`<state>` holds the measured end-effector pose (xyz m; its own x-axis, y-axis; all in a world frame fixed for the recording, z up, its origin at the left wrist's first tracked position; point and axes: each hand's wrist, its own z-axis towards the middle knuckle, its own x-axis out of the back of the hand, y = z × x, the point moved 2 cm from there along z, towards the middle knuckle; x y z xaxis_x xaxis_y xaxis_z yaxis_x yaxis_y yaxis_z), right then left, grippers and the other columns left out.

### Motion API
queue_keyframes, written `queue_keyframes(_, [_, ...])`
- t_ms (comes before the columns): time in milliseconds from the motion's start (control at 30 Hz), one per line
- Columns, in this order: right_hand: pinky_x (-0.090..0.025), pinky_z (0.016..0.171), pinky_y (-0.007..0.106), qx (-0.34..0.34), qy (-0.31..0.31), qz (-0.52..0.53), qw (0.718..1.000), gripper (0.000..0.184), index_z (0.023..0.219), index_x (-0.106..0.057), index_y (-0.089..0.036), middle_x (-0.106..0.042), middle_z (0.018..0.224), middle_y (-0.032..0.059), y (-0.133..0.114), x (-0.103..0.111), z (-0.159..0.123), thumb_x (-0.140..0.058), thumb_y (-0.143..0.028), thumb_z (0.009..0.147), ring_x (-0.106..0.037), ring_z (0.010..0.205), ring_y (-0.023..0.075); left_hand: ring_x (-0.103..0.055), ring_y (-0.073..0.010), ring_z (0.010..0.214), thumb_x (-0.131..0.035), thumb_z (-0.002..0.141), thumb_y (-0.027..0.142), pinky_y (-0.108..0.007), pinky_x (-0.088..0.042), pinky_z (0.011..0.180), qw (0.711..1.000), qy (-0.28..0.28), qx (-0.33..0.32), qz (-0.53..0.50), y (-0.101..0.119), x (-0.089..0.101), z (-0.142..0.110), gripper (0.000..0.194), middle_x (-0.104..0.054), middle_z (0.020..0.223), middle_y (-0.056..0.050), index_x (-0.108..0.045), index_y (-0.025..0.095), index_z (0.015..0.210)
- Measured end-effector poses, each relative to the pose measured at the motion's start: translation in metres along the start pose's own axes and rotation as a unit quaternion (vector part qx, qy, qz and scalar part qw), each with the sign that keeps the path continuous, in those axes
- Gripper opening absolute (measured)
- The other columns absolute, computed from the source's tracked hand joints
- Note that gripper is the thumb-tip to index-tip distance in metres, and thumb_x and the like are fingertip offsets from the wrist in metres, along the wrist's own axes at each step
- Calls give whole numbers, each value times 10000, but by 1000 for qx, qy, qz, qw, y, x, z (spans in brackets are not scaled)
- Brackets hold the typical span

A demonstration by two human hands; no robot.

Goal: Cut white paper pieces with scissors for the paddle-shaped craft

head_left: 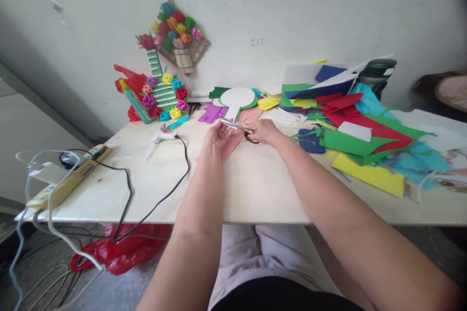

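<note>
My right hand (265, 131) is closed around the dark handles of a pair of scissors (235, 125), whose metal blades point left across the fingers of my left hand (218, 137). Palm partly up, my left hand has its fingers curled together near the blades. A small pale piece seems to be pinched there, too small to make out. Beneath both hands lies pink paper (230, 149). Just beyond them is a white round-topped shape with a stem (238, 97), edged in green. Purple paper (212, 113) lies to its left.
A glue gun (162, 137) trails a black cord on the left, near a power strip (69, 177). A glue bottle (136, 103) leans by a paper-flower guitar (162, 90). Coloured sheets (365, 141) pile up on the right, before a dark jar (375, 75).
</note>
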<state>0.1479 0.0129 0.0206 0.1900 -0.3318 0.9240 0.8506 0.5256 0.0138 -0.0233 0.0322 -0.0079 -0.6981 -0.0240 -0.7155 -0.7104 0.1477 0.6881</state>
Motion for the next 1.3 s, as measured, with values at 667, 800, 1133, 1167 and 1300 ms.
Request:
queue_keyframes(667, [-340,610,266,-8,-1,0,1000,354,1038,-597,-297,-669,935,-5,-4,-2,0,-457,-402,730,-593,828,193,-639,-153,703,-461,790,137,-267,-513,673,1000,2,-11,20,-1,0,2,115,-666,752,-75,-571,108,800])
queue_keyframes(800, [-354,629,273,-7,0,10,1000,404,1068,-586,-309,-662,973,-10,-5,0,-2,-465,-473,719,-593,831,197,-641,-165,724,-451,784,124,-282,-511,682,1000,-1,-1,30,-3,-5,0,115,-664,747,-77,-565,115,787])
queue_keyframes(1133, [-370,638,260,-21,10,20,1000,399,1055,-601,-294,-676,932,-4,-3,-4,0,-485,-442,704,-599,833,194,-637,-159,713,-420,809,135,-281,-504,680,1000,10,2,29,-2,-8,-4,160,-664,752,-81,-576,104,829])
queue_keyframes(1167, [-372,635,259,-20,12,21,1000,399,1060,-600,-292,-676,932,-4,-3,-4,0,-482,-435,706,-600,831,193,-637,-161,719,-419,810,134,-286,-503,688,1000,13,2,29,-2,-8,-4,165,-664,755,-83,-578,102,834])
queue_keyframes(1300, [-375,641,254,-16,5,24,1000,382,1052,-602,-298,-670,953,-11,-4,-4,0,-490,-411,705,-596,845,190,-636,-164,751,-448,801,142,-283,-500,703,999,22,3,31,-1,-7,-3,152,-663,773,-87,-588,98,841])
